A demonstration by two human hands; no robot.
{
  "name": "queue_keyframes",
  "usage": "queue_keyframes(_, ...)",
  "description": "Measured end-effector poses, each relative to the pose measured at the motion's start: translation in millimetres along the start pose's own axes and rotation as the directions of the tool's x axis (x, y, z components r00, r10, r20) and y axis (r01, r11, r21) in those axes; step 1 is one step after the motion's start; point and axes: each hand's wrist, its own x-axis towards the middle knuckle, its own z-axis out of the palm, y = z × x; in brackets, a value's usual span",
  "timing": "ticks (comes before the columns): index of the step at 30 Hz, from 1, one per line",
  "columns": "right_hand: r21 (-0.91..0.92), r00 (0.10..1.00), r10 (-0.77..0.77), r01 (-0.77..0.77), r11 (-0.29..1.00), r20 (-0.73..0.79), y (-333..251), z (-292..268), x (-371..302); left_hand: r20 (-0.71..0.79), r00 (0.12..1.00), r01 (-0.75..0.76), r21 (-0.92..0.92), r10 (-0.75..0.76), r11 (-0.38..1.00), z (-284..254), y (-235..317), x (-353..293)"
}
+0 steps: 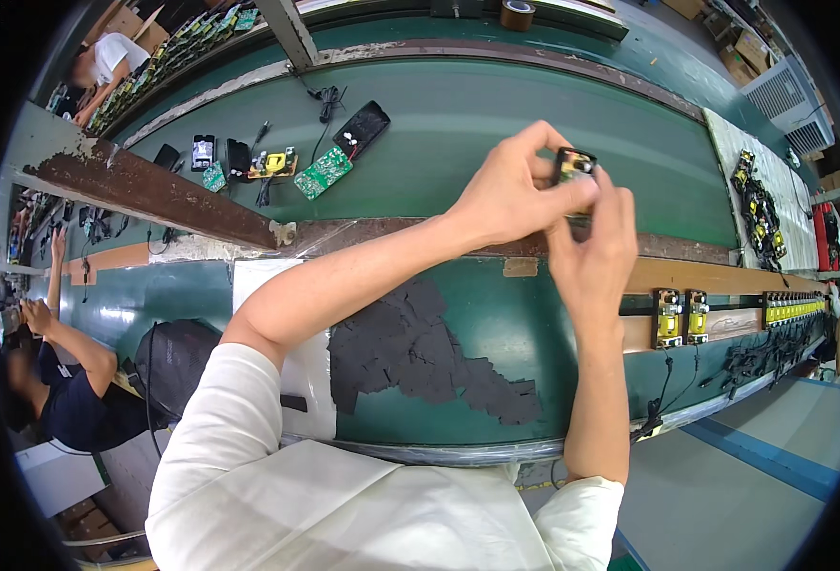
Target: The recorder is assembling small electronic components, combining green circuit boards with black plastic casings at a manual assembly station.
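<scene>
Above the rail between the near bench and the green belt, both of my hands meet at a small circuit board (577,162) with a dark edge and yellowish parts. My left hand (515,190) reaches across from the left, its thumb and fingers closed round the board. From below, my right hand (602,247) has its fingers bent up against the board's right and lower side. Fingers cover much of the board, so its lower end is hidden. On the bench beneath my arms lies a loose spread of thin black rectangular pieces (396,347).
On the green belt (496,95) lie a black case (363,128), a green circuit board (325,172) and a yellow-transformer board (274,164). Boards with yellow transformers (667,319) stand along a rail at right, cables hanging. A rusty beam (144,195) crosses at left, near a co-worker (77,390).
</scene>
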Motion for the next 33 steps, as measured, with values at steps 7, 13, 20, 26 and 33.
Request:
queue_keyframes(7,0.656,0.927,0.309,-0.369,0.659,0.211,-2.4,1.6,-0.4,0.085,0.995,0.078,-0.221,-0.061,0.972,-10.7,7.8,9.3)
queue_keyframes(13,0.719,0.808,0.364,-0.583,0.379,0.463,-5.1,-11.6,5.0,0.17,0.985,0.077,-0.248,-0.035,0.966,-6.7,-0.5,7.0)
queue_keyframes(20,0.76,0.788,0.468,-0.571,0.311,0.401,-8.6,-6.1,-0.8,0.131,0.988,-0.052,-0.186,0.077,0.981,0.0,-4.7,8.0)
queue_keyframes(26,0.762,0.756,0.531,-0.584,0.279,0.384,-13.3,-5.5,-0.9,0.089,0.995,-0.035,-0.123,0.046,0.992,8.3,-0.9,-0.9)
queue_keyframes(33,0.767,0.753,0.551,-0.575,0.285,0.36,-14.9,-3.9,-0.5,0.03,0.997,-0.063,-0.081,0.066,0.995,12.1,-4.1,-2.8)
